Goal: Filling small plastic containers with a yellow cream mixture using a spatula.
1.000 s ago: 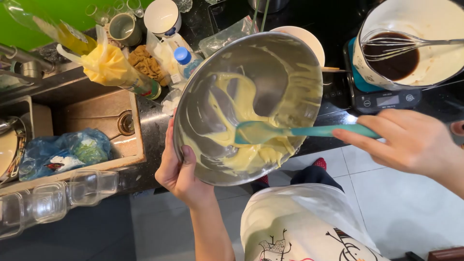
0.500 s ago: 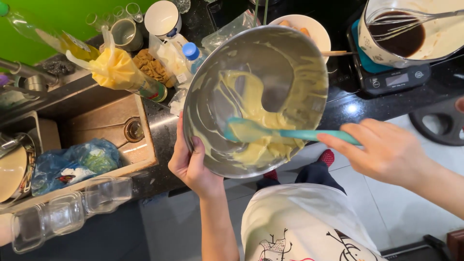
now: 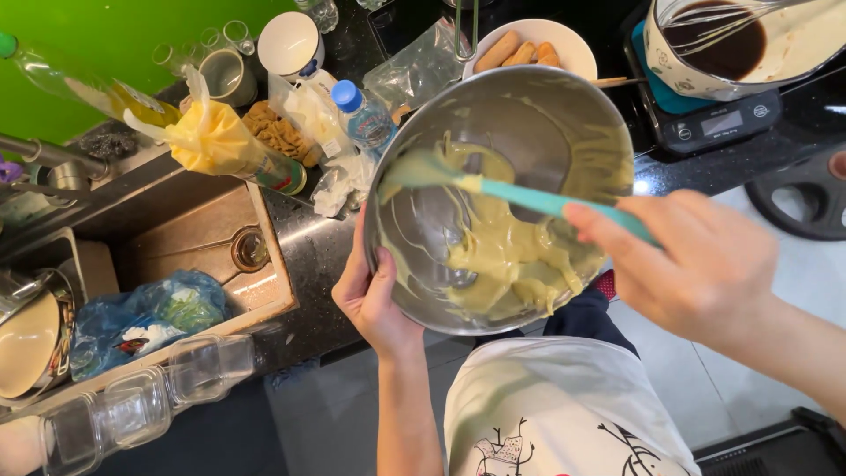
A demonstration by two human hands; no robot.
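My left hand grips the left rim of a tilted steel mixing bowl and holds it in front of my body. Pale yellow cream coats the bowl's inside and pools toward its lower side. My right hand holds the handle of a teal spatula. The spatula's cream-covered blade rests high on the bowl's left inner wall.
A dark counter holds a small water bottle, a yellow-wrapped bottle, snack bags, a plate of finger biscuits and a pot of dark liquid with a whisk on a kitchen scale. A sink lies left.
The spatula blade has swept from the middle of the bowl up to its upper left wall, dragging cream along. The view has shifted and the bowl sits closer and more upright.
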